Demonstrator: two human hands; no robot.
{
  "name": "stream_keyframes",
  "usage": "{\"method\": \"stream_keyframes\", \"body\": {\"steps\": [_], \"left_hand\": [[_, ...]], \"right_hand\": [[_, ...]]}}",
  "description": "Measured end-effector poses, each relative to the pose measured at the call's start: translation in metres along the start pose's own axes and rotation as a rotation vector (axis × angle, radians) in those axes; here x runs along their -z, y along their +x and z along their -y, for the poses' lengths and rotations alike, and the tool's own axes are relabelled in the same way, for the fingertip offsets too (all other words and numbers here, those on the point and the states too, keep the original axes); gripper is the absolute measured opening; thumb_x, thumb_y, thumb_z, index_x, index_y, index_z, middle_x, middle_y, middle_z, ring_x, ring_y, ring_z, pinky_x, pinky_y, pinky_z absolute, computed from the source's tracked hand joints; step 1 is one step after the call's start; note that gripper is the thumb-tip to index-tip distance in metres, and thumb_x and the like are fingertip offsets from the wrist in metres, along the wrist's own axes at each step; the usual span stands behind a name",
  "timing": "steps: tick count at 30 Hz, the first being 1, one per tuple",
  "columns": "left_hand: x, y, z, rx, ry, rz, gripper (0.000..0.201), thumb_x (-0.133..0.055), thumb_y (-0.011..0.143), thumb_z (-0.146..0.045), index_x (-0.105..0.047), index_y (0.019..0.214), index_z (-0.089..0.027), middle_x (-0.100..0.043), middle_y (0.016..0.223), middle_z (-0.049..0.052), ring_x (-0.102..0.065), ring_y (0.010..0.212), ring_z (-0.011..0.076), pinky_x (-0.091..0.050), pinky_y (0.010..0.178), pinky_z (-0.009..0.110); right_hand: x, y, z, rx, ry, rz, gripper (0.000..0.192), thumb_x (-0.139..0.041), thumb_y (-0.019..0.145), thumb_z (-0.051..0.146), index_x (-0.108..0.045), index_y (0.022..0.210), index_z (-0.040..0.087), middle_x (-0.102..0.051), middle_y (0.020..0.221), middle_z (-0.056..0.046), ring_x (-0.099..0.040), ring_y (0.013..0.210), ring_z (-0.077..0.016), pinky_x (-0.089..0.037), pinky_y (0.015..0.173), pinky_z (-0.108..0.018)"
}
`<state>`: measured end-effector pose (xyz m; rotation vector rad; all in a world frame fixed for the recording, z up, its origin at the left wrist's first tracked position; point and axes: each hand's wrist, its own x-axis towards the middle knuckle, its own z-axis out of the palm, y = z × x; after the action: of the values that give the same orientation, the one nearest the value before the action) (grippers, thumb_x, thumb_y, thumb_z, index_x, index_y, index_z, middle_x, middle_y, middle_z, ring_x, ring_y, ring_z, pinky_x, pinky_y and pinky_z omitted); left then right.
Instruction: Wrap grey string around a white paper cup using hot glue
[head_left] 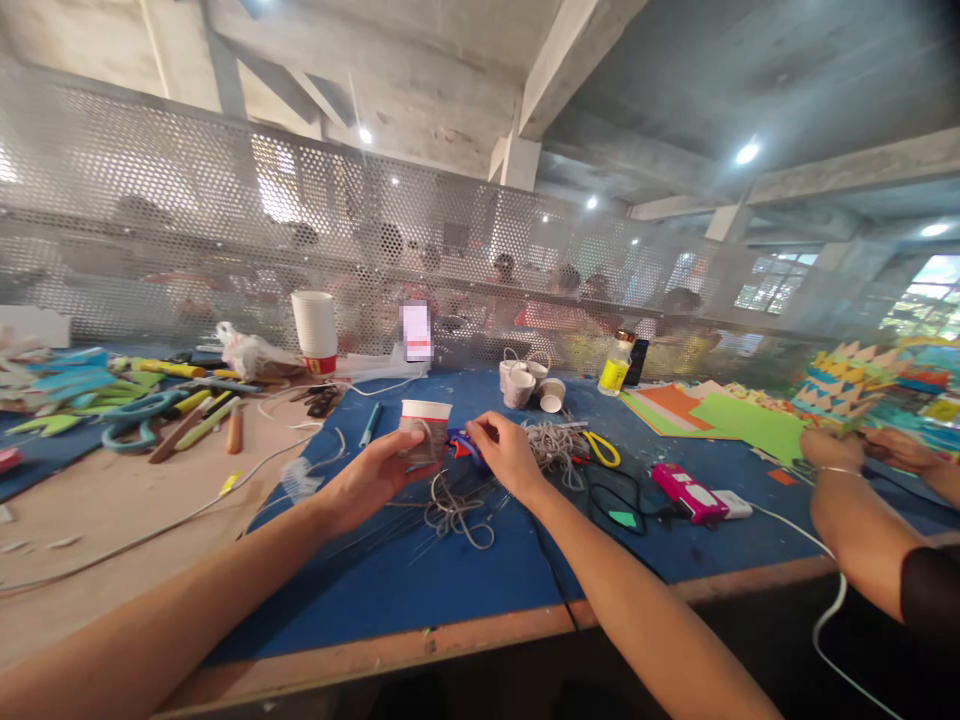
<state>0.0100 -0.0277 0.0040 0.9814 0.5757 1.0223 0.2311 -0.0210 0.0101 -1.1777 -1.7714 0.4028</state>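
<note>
Blue felt is covering your workbench [465, 590], with a perforated metal screen [225, 220] behind it and concrete beams overhead. Your left hand [373, 478] is gripping a paper cup [424, 428] just above the felt, fingers wrapped around its side. Your right hand [504, 452] is pinching the blue-and-orange tool [463, 445] beside the cup. In my judgement, loose twine [457, 512] lying under your wrists could snag and drag. A co-worker's hands [862, 447] are working paper at right.
</note>
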Motion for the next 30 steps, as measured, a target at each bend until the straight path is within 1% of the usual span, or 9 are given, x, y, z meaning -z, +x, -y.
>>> {"method": "stream_keyframes", "body": {"steps": [6,10,13,16,19,21,25,28,30], "left_hand": [[-0.003,-0.002,-0.002,-0.006,-0.049,-0.011,0.03,-0.067,0.089,-0.032,-0.076,0.115,-0.018,-0.079,0.116,0.01,-0.071,0.114,0.0284,-0.053,0.106,0.045],[-0.005,-0.003,-0.004,-0.011,-0.046,-0.002,0.034,-0.066,0.088,-0.035,-0.075,0.116,-0.019,-0.078,0.12,0.011,-0.07,0.117,0.0299,-0.053,0.105,0.046],[-0.005,-0.002,-0.004,-0.012,-0.021,-0.017,0.034,-0.067,0.087,-0.037,-0.075,0.115,-0.02,-0.078,0.12,0.01,-0.069,0.119,0.0309,-0.054,0.103,0.045],[-0.003,-0.001,-0.003,-0.011,-0.001,-0.022,0.033,-0.069,0.087,-0.038,-0.075,0.114,-0.021,-0.078,0.12,0.01,-0.069,0.118,0.0307,-0.054,0.102,0.044],[-0.001,0.0,0.0,-0.023,0.03,-0.034,0.034,-0.071,0.087,-0.036,-0.075,0.118,-0.022,-0.077,0.12,0.008,-0.069,0.117,0.0294,-0.055,0.102,0.043],[-0.001,0.0,0.001,-0.036,0.057,-0.032,0.035,-0.072,0.087,-0.035,-0.074,0.12,-0.023,-0.076,0.122,0.007,-0.068,0.118,0.0285,-0.054,0.103,0.042],[-0.002,0.0,0.001,-0.068,0.098,-0.038,0.037,-0.077,0.085,-0.034,-0.074,0.119,-0.022,-0.075,0.125,0.008,-0.068,0.117,0.0277,-0.054,0.102,0.041],[-0.005,-0.001,0.0,-0.079,0.127,-0.052,0.041,-0.08,0.082,-0.035,-0.072,0.119,-0.019,-0.075,0.123,0.01,-0.07,0.112,0.0274,-0.055,0.098,0.039],[-0.008,-0.002,-0.001,-0.09,0.145,-0.059,0.043,-0.082,0.08,-0.035,-0.072,0.119,-0.019,-0.075,0.123,0.011,-0.07,0.11,0.0272,-0.055,0.096,0.038]], "right_hand": [[-0.005,-0.009,0.015,0.032,0.117,0.14,0.031,-0.056,0.099,0.046,-0.07,0.085,0.022,-0.071,0.079,-0.001,-0.064,0.075,-0.017,-0.046,0.073,-0.027],[-0.007,-0.014,0.02,0.049,0.175,0.163,0.034,-0.056,0.099,0.051,-0.07,0.089,0.022,-0.073,0.082,-0.001,-0.065,0.077,-0.0167,-0.046,0.073,-0.026],[-0.007,-0.013,0.019,0.053,0.163,0.165,0.034,-0.056,0.099,0.051,-0.07,0.088,0.022,-0.072,0.081,-0.001,-0.065,0.075,-0.0162,-0.045,0.071,-0.026],[-0.004,-0.008,0.012,0.031,0.054,0.102,0.034,-0.054,0.101,0.048,-0.068,0.085,0.022,-0.072,0.078,-0.001,-0.065,0.073,-0.0167,-0.044,0.07,-0.026],[0.002,-0.001,-0.001,-0.025,-0.177,0.015,0.026,-0.058,0.099,0.043,-0.068,0.086,0.023,-0.074,0.083,-0.003,-0.067,0.078,-0.0188,-0.043,0.071,-0.027],[0.005,0.002,-0.009,-0.081,-0.334,0.007,0.023,-0.06,0.098,0.042,-0.068,0.087,0.024,-0.075,0.088,-0.004,-0.068,0.081,-0.02,-0.041,0.07,-0.028],[0.005,0.002,-0.017,-0.189,-0.512,0.114,0.029,-0.063,0.095,0.051,-0.068,0.088,0.023,-0.075,0.093,-0.006,-0.07,0.086,-0.0231,-0.041,0.072,-0.03],[0.002,0.001,-0.018,-0.248,-0.569,0.198,0.033,-0.065,0.093,0.056,-0.07,0.094,0.023,-0.076,0.094,-0.009,-0.071,0.092,-0.0269,-0.042,0.073,-0.032],[0.0,0.001,-0.019,-0.281,-0.571,0.23,0.038,-0.064,0.091,0.06,-0.071,0.097,0.023,-0.077,0.094,-0.01,-0.072,0.093,-0.0282,-0.042,0.073,-0.032]]}}
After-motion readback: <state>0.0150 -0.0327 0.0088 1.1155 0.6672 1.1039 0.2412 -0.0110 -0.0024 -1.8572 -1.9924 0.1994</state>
